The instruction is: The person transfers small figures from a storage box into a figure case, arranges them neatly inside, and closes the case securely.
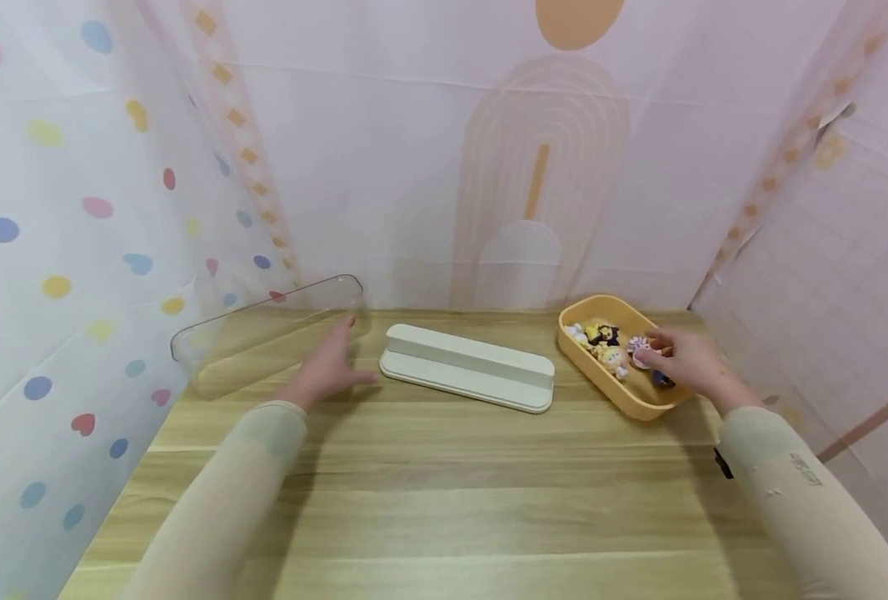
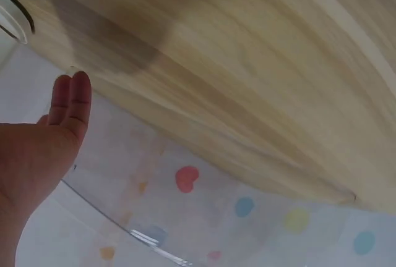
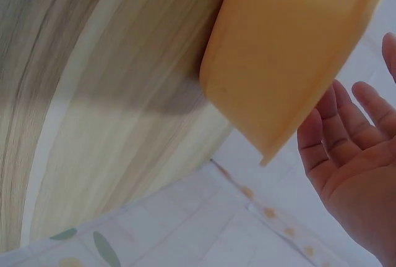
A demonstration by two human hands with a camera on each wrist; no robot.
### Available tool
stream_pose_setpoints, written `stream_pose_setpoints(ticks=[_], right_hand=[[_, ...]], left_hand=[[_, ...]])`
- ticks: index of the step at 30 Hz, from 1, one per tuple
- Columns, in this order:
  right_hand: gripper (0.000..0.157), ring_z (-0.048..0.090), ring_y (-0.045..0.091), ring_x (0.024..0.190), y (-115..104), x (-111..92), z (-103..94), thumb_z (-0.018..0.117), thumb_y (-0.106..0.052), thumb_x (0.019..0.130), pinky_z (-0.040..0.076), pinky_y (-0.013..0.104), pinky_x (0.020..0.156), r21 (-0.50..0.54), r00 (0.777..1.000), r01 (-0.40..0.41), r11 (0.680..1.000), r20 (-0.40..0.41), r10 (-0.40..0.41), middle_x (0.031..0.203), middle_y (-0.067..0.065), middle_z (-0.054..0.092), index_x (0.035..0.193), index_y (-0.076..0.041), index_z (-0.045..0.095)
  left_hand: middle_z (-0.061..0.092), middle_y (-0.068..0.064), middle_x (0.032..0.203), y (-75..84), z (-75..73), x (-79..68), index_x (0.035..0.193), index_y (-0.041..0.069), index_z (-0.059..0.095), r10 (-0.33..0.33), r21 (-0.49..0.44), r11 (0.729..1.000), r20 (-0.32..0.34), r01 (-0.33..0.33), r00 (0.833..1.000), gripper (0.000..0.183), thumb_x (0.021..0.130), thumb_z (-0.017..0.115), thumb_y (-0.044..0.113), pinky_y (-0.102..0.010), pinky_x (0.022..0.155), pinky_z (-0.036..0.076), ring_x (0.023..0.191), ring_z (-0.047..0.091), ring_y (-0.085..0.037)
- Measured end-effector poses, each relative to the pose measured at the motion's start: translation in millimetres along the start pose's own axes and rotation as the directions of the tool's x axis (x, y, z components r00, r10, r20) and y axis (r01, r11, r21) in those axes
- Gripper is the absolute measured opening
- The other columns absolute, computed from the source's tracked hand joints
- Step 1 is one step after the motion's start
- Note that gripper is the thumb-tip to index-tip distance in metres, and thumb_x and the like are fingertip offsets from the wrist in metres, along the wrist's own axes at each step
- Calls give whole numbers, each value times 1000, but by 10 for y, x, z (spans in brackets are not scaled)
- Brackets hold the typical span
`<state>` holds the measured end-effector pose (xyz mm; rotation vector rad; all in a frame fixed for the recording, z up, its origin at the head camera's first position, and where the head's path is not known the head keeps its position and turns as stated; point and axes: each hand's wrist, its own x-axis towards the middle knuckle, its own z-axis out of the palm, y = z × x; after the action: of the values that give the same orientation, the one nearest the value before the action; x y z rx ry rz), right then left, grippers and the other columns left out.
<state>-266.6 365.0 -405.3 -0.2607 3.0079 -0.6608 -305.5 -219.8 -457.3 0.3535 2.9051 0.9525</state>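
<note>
In the head view, my left hand (image 1: 327,362) has its fingers extended and thumb spread, beside a clear plastic cover (image 1: 264,337) standing on its side. Nothing shows in its grasp. The left wrist view shows this hand (image 2: 46,149) with straight fingers. At the right, my right hand (image 1: 687,367) reaches into an orange bin (image 1: 601,385). Its thumb and index finger pinch a small pale purple-haired figurine (image 1: 638,348). In the right wrist view, the bin wall (image 3: 284,50) partly hides those fingertips; the other fingers are spread.
Several more small figurines (image 1: 611,360) lie in the bin. An off-white stepped display base (image 1: 466,379) stands mid-table between the hands. The wooden table (image 1: 489,492) meets patterned cloth walls (image 1: 391,167) at the back and both sides.
</note>
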Motion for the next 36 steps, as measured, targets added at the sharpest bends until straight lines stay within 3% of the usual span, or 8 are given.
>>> stream_pose_setpoints(ticks=[10,16,20,23,26,29,33,36], right_hand=[[56,70,50,115,-55,72,130,70,-30,105,56,62,99,-13,999,34,999,6,-34,126,33,71,143,10,59],[56,68,51,121,-169,151,242,67,-30,106,54,63,104,-1,998,42,999,41,-42,133,33,69,144,10,58],[39,71,39,96,-203,235,330,70,-29,104,57,52,88,-23,995,91,996,37,-90,109,25,72,122,6,69],[26,56,23,75,-206,292,386,73,-28,102,46,38,69,-50,992,116,992,45,-114,85,9,61,95,-5,64],[29,47,18,69,-195,327,415,74,-27,101,37,33,65,-74,992,114,991,69,-110,77,4,52,88,-8,57],[28,50,20,72,-179,346,427,73,-28,101,40,35,67,-95,993,93,991,83,-85,78,5,54,100,-2,63],[45,58,26,81,-154,361,422,70,-30,100,48,45,76,-115,996,47,992,87,-37,85,10,62,124,7,64],[52,62,31,88,-146,380,430,70,-32,100,51,50,82,-100,996,14,995,91,-5,93,16,67,130,10,62]], left_hand=[[30,-24,174,-3,232,202,171,4,11,-6,-76,997,52,10,999,131,76,99,26,-63,129,29,157,34,-49],[36,-27,170,41,270,231,170,3,16,20,-109,994,49,-14,999,129,74,100,18,-61,130,29,157,37,-48],[40,-28,167,83,286,229,170,5,21,29,-127,992,62,-20,998,124,74,100,14,-61,127,33,153,42,-49],[42,-27,166,84,297,201,169,8,26,19,-136,991,67,-10,998,119,75,99,13,-62,127,33,153,42,-49],[44,-26,165,60,302,162,168,9,29,24,-142,990,67,-14,997,116,76,99,15,-62,127,32,153,42,-48],[47,-26,163,28,304,123,167,10,31,47,-152,988,71,-36,996,116,75,99,15,-62,127,33,153,42,-48],[48,-25,163,16,315,91,169,13,28,103,-130,987,85,-92,991,118,75,99,16,-61,125,36,152,45,-47],[44,-22,167,24,335,83,169,15,26,144,-102,986,98,-134,985,117,77,98,18,-61,124,37,151,46,-47]])
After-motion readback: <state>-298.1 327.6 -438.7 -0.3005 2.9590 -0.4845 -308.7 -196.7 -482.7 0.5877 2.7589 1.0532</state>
